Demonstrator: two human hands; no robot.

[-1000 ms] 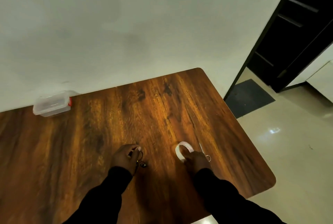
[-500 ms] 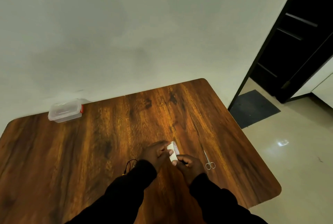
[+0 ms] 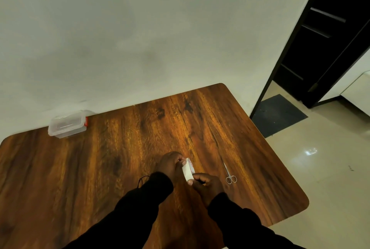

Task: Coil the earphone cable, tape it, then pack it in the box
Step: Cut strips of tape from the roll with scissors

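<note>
Gripping the white tape roll (image 3: 188,171) with both your left hand (image 3: 170,165) and right hand (image 3: 208,185) as half a second ago, you leave the black earphone cable (image 3: 142,180) coiled on the bench (image 3: 100,168) by your left sleeve.

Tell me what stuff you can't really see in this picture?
Head view only:
- Earphone cable: mostly hidden behind the left sleeve; only a dark loop shows.
- Tape roll: the free end is covered by the left hand and right hand.
- Box: contents too small and hazy.

no readable text, labels or numbers anywhere
</note>
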